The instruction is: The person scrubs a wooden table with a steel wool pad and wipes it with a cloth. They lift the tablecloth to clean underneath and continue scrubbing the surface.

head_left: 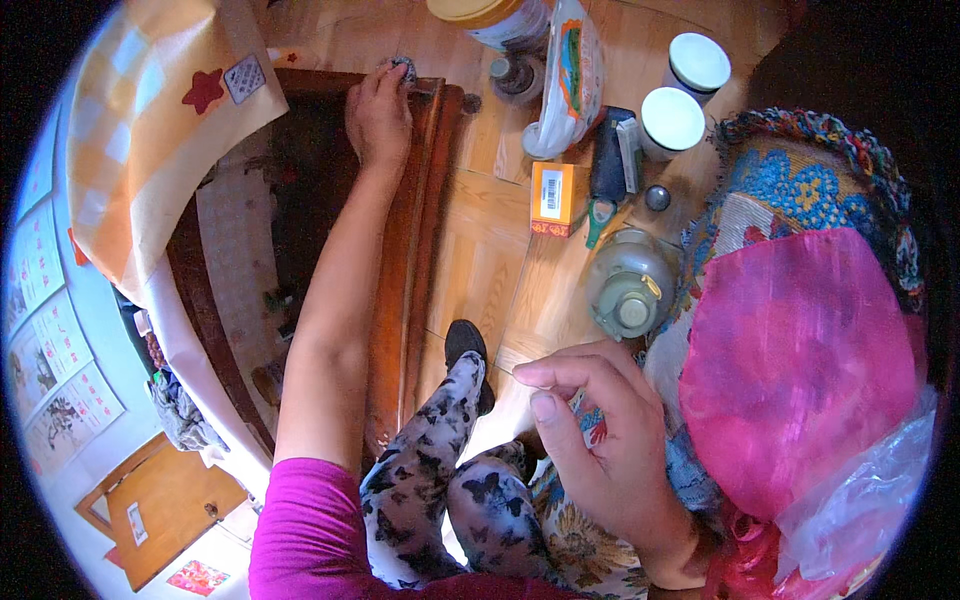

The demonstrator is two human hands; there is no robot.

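My left hand reaches far forward, its fingers closed over a small crumpled grey wad that looks like cloth or steel wool. The wad lies against the top corner of a dark reddish wooden piece of furniture, which has a dark, shiny, reflecting panel. Most of the wad is hidden under my fingers. Above my lap, my right hand is loosely curled, with its thumb and forefinger close but apart. Nothing shows between them.
A checkered cloth drapes over the furniture at left. On the wood floor stand a bottle, wipes pack, orange box, two white-lidded containers and a clear jug. Pink cloth lies at right.
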